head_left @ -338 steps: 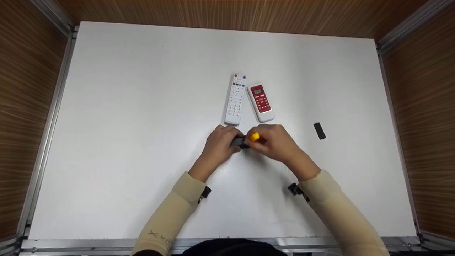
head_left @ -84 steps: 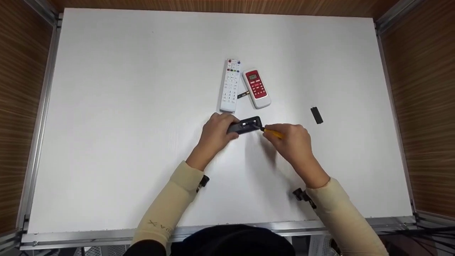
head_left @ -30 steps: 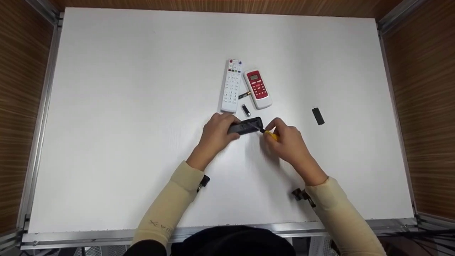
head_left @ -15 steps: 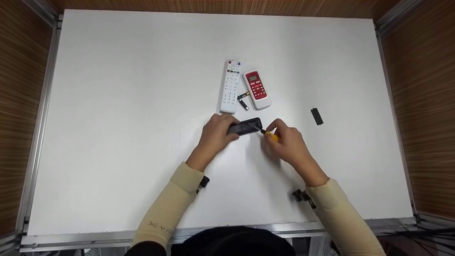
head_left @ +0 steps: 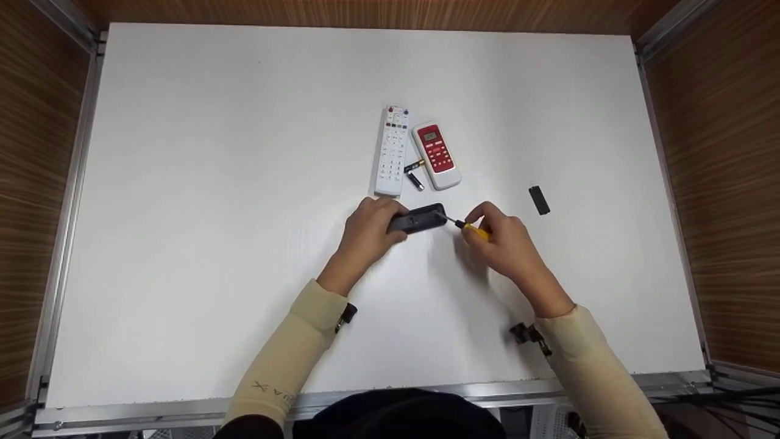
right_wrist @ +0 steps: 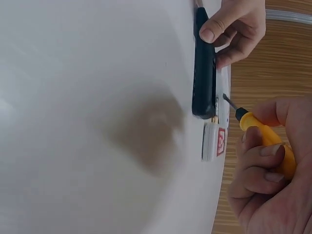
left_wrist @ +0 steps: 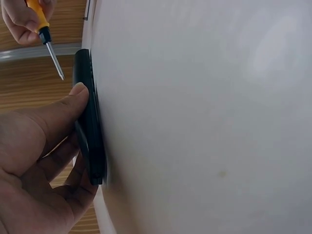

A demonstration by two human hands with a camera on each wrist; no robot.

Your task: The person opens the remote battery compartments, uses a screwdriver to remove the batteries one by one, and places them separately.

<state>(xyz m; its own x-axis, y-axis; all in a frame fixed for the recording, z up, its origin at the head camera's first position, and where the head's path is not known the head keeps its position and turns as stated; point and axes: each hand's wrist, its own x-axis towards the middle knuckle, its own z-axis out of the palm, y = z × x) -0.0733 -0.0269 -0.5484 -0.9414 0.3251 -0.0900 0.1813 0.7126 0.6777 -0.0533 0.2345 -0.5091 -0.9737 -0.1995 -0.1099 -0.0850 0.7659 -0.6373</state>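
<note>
My left hand (head_left: pixel 369 230) grips a black remote control (head_left: pixel 419 219) by one end, thumb along its near side. The remote lies back side up on the table, its open battery compartment showing bare. In my right hand (head_left: pixel 501 244) is a screwdriver with a yellow handle (right_wrist: pixel 267 137), held between thumb and curled fingers. In the right wrist view, the metal tip of the screwdriver stands apart from the remote, just above its open side. Two small batteries, one (head_left: pixel 415 182) dark with a silver end and one (head_left: pixel 414 166) black and gold, lie just beyond the remote.
A long white remote (head_left: pixel 392 151) and a shorter white remote with a red face (head_left: pixel 436 155) lie beyond the batteries, button side up. A small black battery cover (head_left: pixel 539 200) rests to the right on the white table (head_left: pixel 213 183). Wood-grain panels wall three sides.
Two batteries have come out onto the table; the second left the compartment within the last few seconds, then shifted toward the first. The screwdriver has now drawn back to the right. The left hand keeps its grip.
</note>
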